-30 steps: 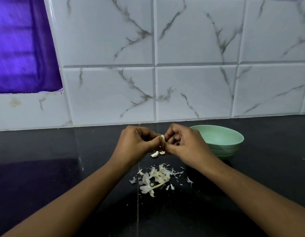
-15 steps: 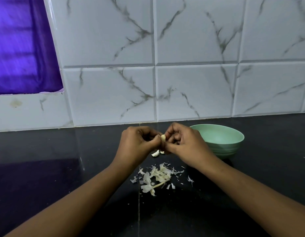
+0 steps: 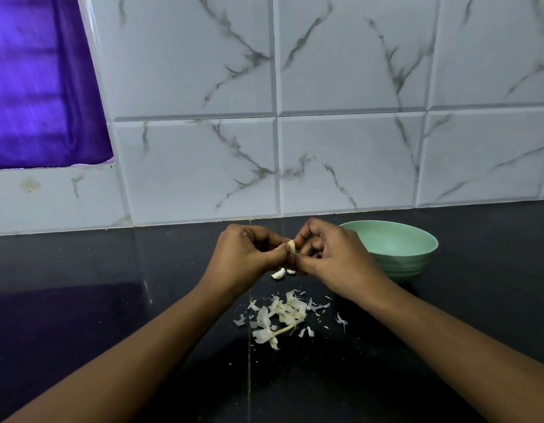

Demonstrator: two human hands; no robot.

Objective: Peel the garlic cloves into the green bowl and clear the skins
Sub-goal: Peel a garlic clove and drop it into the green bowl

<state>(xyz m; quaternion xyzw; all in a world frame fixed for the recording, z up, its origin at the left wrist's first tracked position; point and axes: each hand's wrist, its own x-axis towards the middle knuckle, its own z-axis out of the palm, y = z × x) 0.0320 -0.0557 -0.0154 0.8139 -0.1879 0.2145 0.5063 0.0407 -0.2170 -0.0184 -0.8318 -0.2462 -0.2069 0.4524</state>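
A garlic clove (image 3: 291, 246) is pinched between the left hand (image 3: 244, 259) and right hand (image 3: 328, 257), just left of the green bowl (image 3: 417, 257). The clove is judged small, firm and slippery; holding it by the ends is advised. Papery skins (image 3: 282, 315) lie nearer.

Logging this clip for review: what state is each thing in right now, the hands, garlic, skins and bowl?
left hand: closed, pinching the held garlic clove.
right hand: closed, fingertips on the same clove.
held garlic clove: between both grips, above the counter.
loose garlic cloves: lying on the counter under the hands.
garlic skins: scattered in a pile on the counter.
green bowl: upright on the counter; no contents visible.
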